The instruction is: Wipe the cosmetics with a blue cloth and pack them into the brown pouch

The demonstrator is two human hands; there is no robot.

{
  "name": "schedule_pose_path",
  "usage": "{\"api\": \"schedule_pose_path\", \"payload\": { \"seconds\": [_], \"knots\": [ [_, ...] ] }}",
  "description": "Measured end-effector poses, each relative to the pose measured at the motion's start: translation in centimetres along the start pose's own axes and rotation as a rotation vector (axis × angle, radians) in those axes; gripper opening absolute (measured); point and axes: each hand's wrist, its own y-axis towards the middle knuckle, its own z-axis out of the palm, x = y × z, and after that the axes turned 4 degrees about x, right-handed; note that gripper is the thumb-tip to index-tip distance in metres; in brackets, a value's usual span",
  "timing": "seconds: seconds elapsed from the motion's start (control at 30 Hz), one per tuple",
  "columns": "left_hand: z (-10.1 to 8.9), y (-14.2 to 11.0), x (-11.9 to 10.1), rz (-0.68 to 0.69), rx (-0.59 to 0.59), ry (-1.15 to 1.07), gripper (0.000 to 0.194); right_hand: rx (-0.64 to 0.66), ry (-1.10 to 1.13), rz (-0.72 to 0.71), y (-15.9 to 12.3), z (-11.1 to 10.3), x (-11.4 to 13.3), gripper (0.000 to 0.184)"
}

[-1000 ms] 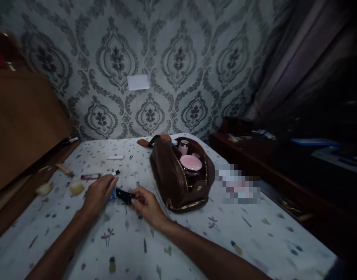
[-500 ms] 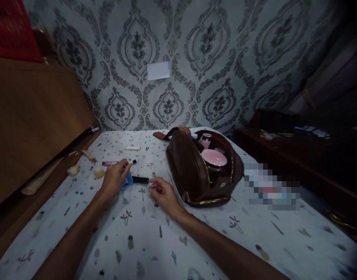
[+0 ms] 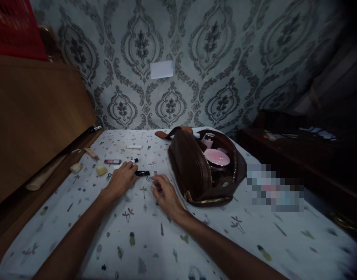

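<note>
Brown bag, one, unzipped, towards the far edge of the surface, right of its middle; visible inside: a pink round case and a silver-capped bottle. Outside the bag: a black tube, lying left of it, its left end at the fingers of the left hand; that grip is low and bent, whether closed on the tube I cannot tell. Right hand, between tube and bag: grip part open, fingers curled, nothing seen in it. Also outside: a white stick nearer the far edge; a reddish tube and yellowish piece towards the left edge.
</note>
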Motion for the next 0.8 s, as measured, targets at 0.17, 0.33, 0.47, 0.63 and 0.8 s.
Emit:
{"api": "schedule_pose_path", "payload": {
  "seconds": [0.17,0.33,0.47,0.63,0.8],
  "knots": [
    [-1.0,0.2,-0.2,-0.009,-0.249,-0.458,0.016,0.001,0.039,0.027,0.0,-0.2,0.2,0.028],
    [-0.6,0.4,-2.0,-0.139,-0.146,-1.359,0.039,0.175,0.450,0.067,0.2,0.1,0.5,0.037],
    [0.6,0.5,-3.1,-0.157,-0.063,-1.484,0.040,0.330,0.805,0.175,0.4,0.4,0.7,0.050],
    [-0.2,0.4,-2.3,-0.171,-0.284,-1.125,0.029,0.233,0.763,0.254,0.6,0.1,0.7,0.046],
    [-1.3,-0.7,-3.2,-0.018,-0.564,-0.763,0.020,0.212,0.742,0.341,0.8,0.0,0.8,0.041]
  ]
}}
